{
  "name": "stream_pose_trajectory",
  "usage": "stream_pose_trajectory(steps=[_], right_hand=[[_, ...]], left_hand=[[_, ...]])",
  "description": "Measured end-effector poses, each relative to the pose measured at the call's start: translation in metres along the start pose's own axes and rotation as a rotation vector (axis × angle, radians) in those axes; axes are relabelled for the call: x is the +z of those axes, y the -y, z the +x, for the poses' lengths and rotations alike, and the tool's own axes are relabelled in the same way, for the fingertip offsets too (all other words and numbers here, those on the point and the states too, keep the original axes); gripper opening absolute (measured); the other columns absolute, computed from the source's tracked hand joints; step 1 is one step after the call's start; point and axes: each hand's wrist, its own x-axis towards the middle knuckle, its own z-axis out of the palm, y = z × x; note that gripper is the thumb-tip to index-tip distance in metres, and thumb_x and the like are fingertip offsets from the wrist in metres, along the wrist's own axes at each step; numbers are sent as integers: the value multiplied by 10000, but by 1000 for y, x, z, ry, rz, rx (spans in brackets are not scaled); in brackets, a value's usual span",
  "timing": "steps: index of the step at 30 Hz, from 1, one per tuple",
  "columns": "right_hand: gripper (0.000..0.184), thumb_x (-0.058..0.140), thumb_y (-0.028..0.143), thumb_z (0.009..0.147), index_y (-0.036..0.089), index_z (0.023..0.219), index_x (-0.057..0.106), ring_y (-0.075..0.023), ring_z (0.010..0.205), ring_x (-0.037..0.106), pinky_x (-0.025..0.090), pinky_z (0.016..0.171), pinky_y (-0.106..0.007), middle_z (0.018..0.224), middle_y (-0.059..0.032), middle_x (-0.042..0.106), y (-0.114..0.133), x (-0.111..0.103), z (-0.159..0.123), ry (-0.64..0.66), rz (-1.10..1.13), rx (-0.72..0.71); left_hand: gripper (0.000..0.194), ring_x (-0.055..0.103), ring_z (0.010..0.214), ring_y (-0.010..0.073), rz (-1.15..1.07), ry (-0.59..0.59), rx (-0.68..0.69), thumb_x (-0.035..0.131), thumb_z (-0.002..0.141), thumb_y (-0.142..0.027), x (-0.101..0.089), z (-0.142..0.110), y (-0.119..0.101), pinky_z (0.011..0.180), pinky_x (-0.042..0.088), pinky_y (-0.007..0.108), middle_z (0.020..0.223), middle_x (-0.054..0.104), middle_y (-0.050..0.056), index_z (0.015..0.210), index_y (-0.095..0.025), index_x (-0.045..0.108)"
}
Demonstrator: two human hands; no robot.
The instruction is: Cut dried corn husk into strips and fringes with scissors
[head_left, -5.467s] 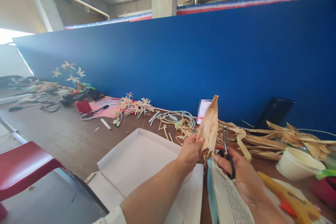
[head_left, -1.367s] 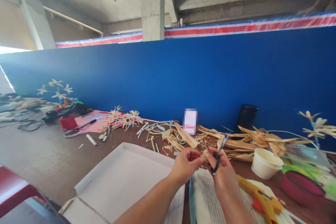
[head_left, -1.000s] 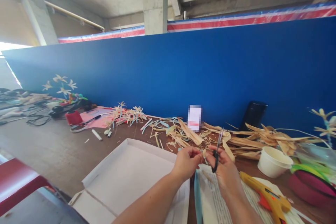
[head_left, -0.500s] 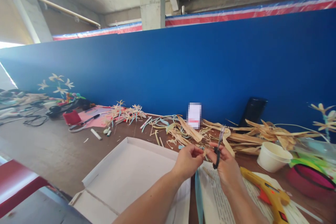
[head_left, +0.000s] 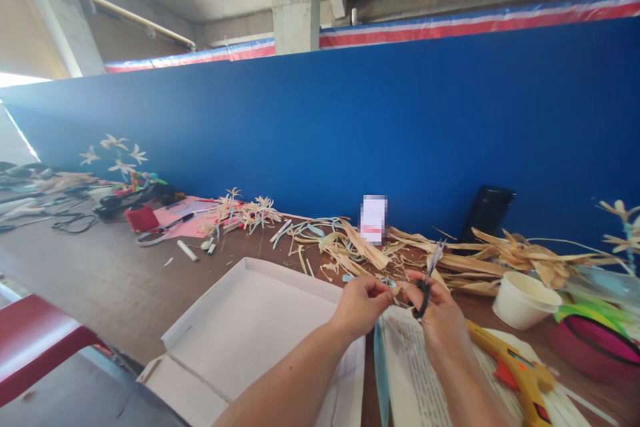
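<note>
My left hand [head_left: 361, 305] is closed, thumb and fingertips pinching a small pale piece of dried husk [head_left: 397, 291]. My right hand [head_left: 443, 320] holds a pair of scissors [head_left: 424, 297] by the black handle, blades pointing up and away. Its thumb and index fingertip also reach the husk piece, so both hands meet at it. Below them lie a printed sheet [head_left: 415, 360] and a light blue strip [head_left: 381, 373]. Just beyond the fingers spread dried husk strips [head_left: 370, 250] and scraps.
A white box lid [head_left: 250, 327] lies on the left. To the right are a yellow glue gun [head_left: 520, 367], a white paper cup [head_left: 525, 300] and a pink container [head_left: 593, 347]. Husk flowers [head_left: 240, 213] lie farther back, before a blue partition [head_left: 300, 127].
The scissors have tilted slightly to the right in my right hand. Both hands still meet at the small husk piece. The whole view has shifted a little.
</note>
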Motion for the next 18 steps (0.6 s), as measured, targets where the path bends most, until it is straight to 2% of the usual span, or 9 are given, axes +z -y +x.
stream_pose_trajectory(steps=[3, 5, 8, 12, 14, 18], right_hand=[[420, 735, 386, 607, 189, 967, 644, -155, 585, 567, 385, 470, -230, 605, 6, 620, 4, 0, -2, 24, -50, 34], [428, 700, 457, 631, 197, 970, 661, -168, 614, 574, 375, 456, -231, 651, -20, 655, 6, 0, -4, 93, -135, 95], [437, 660, 521, 652, 226, 973, 685, -163, 600, 564, 361, 445, -226, 657, -20, 670, 7, 1, -8, 280, -276, 172], [425, 649, 528, 667, 227, 960, 712, -130, 512, 495, 296, 406, -218, 597, -9, 643, 8, 1, -14, 532, -349, 161], [426, 647, 527, 671, 224, 964, 715, -121, 495, 471, 273, 401, -219, 578, -3, 627, 9, 1, -15, 576, -354, 156], [443, 651, 531, 666, 218, 974, 714, -111, 473, 450, 267, 417, -223, 545, 3, 611, 10, -1, -14, 565, -366, 191]], left_hand=[[265, 420, 498, 65, -23, -64, -40, 657, 662, -394, -3, 3, 0, 477, 318, 187, 570, 538, -16, 700, -133, 623], [228, 434, 496, 68, -49, -133, -59, 639, 677, -359, -8, 7, -2, 482, 333, 189, 568, 545, -17, 713, -135, 624], [182, 450, 505, 73, -39, -239, -35, 608, 696, -314, -18, 14, -5, 502, 351, 191, 555, 549, -16, 707, -133, 632], [198, 480, 536, 89, 3, -297, 1, 598, 699, -322, -28, 19, -7, 523, 366, 200, 588, 582, -2, 732, -138, 662], [218, 484, 544, 94, -1, -293, 10, 599, 699, -341, -30, 19, -8, 534, 371, 206, 596, 587, 2, 742, -140, 671], [246, 452, 514, 85, -23, -253, 29, 590, 705, -360, -29, 17, -9, 504, 342, 204, 575, 574, 0, 740, -133, 680]])
